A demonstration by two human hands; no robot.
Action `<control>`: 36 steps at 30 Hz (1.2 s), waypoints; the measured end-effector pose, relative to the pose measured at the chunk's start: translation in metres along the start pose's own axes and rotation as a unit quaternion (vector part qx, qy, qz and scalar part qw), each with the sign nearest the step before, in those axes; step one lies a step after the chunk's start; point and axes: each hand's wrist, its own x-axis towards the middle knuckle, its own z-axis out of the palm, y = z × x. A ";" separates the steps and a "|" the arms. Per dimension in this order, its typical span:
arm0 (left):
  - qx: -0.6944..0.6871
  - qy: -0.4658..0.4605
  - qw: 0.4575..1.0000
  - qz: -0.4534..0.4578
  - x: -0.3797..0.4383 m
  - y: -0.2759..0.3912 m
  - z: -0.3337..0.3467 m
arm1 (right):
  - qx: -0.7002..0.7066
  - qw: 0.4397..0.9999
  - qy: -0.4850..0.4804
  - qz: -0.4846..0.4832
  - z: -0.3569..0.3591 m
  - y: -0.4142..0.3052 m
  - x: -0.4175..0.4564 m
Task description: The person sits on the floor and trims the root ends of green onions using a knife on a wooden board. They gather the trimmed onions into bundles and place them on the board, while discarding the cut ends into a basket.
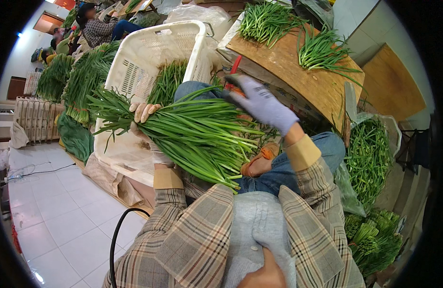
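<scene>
My left hand point(146, 118), in a pale glove, is closed around the leafy end of a bunch of garlic chives point(207, 133). The bunch fans out over my lap, its pale stem ends towards the right. Above those stems is my right hand point(261, 100), in a lavender and dark glove and slightly blurred; its fingers point left and nothing shows in them. Under the bunch and behind it stands a white plastic crate point(135, 54) with more chives point(167, 81) inside. Two loose piles of chives, one at the back point(268, 23) and one at the right point(320, 50), lie on a wooden board point(279, 64).
A knife point(350, 99) rests upright against the board's right edge. Beside my right knee is a plastic bag of chive pieces point(369, 158), with tied bundles point(373, 237) below it. Large bundles point(86, 82) stand left of the crate. A person point(99, 30) sits at the back left.
</scene>
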 end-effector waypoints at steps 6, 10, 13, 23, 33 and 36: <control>0.025 -0.013 0.999 -0.032 0.009 -0.006 0.013 | 0.083 0.996 0.033 0.016 0.046 0.008 -0.012; 0.028 -0.031 0.999 -0.033 0.010 -0.007 0.023 | 0.091 0.977 0.109 0.158 0.019 0.030 -0.018; 0.024 -0.038 0.998 -0.045 0.010 -0.009 0.028 | 0.054 0.991 0.055 0.109 0.025 0.053 -0.007; 0.030 -0.065 0.995 -0.063 0.011 -0.007 0.021 | 0.099 0.988 -0.028 0.119 0.039 0.082 0.010; -0.003 -0.034 0.999 -0.041 0.004 -0.010 0.020 | 0.422 0.881 -0.074 0.203 -0.016 0.058 -0.010; 0.009 -0.023 0.999 -0.034 0.003 -0.009 0.021 | 0.354 0.920 -0.086 0.148 -0.013 0.056 -0.010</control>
